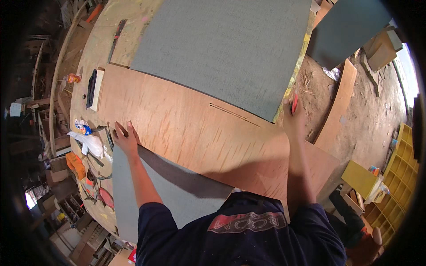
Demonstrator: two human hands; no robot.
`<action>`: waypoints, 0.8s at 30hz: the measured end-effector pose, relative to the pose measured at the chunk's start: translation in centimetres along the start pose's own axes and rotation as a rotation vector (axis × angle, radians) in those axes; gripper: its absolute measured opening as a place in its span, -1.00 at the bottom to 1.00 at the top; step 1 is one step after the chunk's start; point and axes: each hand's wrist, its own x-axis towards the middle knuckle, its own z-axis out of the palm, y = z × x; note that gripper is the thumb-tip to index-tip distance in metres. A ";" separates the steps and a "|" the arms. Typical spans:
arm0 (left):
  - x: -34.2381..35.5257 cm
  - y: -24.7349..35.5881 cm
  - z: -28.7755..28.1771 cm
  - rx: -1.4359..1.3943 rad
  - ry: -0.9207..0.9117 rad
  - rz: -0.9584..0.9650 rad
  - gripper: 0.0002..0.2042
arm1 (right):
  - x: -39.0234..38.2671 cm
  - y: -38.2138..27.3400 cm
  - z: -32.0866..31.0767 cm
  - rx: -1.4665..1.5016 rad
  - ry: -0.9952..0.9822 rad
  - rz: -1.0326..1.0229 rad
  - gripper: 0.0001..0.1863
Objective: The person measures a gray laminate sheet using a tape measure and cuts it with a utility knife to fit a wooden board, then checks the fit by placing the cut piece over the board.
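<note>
A light-brown plywood sheet [186, 133] lies slantwise across the table in front of me. My left hand [127, 138] rests on its near left edge, fingers apart and holding nothing. At the right, my right hand [293, 116] is closed around a slim red tool [295, 101], perhaps a pen or marker; its tip is too small to make out. That hand is near the corner of a large grey board [217, 48], which lies along the plywood's far side. Two thin dark lines [235, 114] run on the plywood. A second grey board [177, 177] lies nearest my body.
Left on the worktable [137, 22] are a long dark-bladed tool [117, 40], a plastic bag [91, 144] and an orange block-like thing [75, 165]. Right of the table, a curved wood strip [339, 102] lies on the dirt floor, near a yellow compartmented rack [397, 173].
</note>
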 end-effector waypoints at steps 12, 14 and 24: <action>-0.2 -5.8 1.7 -0.556 -0.070 -0.055 -0.46 | -5.2 1.3 -4.3 -0.241 -0.576 0.011 -0.59; -0.7 -0.9 0.9 -0.837 -0.281 -0.455 -0.37 | -4.6 1.1 -4.0 -0.216 -0.505 -0.008 -0.61; -7.3 22.6 -0.7 -0.160 -0.384 0.402 -0.01 | -3.0 1.7 -3.0 -0.195 -0.502 -0.016 -0.77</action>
